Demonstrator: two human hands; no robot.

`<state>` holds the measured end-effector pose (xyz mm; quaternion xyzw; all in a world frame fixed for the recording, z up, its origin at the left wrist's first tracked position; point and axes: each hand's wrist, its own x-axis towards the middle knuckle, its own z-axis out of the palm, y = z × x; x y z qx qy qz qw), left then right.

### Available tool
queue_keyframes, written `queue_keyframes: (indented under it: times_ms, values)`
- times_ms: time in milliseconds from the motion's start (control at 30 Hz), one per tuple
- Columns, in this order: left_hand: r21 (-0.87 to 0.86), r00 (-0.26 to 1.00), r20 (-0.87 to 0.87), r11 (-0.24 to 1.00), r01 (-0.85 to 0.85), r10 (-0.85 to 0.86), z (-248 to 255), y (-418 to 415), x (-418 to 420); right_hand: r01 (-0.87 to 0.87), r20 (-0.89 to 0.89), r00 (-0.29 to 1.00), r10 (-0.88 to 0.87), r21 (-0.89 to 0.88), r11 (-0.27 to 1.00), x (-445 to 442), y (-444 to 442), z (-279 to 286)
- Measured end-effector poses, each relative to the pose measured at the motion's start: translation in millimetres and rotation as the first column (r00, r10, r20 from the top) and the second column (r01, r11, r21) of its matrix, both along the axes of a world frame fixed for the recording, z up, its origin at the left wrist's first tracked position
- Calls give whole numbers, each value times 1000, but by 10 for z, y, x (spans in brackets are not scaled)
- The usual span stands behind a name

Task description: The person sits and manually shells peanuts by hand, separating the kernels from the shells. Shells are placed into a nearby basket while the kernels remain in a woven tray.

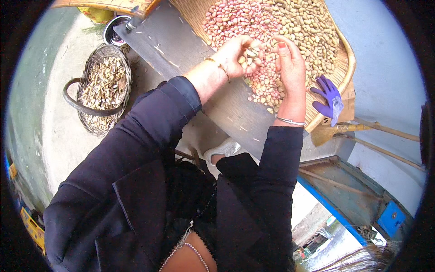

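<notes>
My left hand [244, 60] is cupped palm up around several pale peanut shells [250, 53]. Close by on the right, my right hand [291, 64] is raised with its fingers curled and the thumb against them; whether anything is pinched there is hidden. Both are above a woven winnowing basket [350, 61]. Pink-skinned peanut kernels [234, 20] lie spread over its left part and under my hands. A heap of unshelled peanuts [306, 27] covers its right part.
A wicker basket [105, 81] of empty shells stands on the floor at left, its handle [91, 109] arched across. A dark metal bowl [114, 32] lies behind it. A purple glove [328, 97] hangs on the winnowing basket's rim. A broom [324, 133] is beside the wall.
</notes>
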<state>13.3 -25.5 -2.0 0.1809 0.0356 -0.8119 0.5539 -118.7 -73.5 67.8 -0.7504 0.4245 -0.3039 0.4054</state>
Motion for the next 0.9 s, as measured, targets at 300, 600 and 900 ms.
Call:
queue_keyframes:
  times_ms: [300,600,900]
  values:
    - [-67,986,124,992,-107,115,82,84,-6,-73,-727,611,-313,-446,892,-314,207,-550]
    - [-136,865,492,973,188,-98,201,235,-87,-17,16,1000,18,-21,1000,-250,402,-161]
    - [-179,942,315,968,176,-113,205,268,-156,37,404,912,-72,95,995,-73,494,-231]
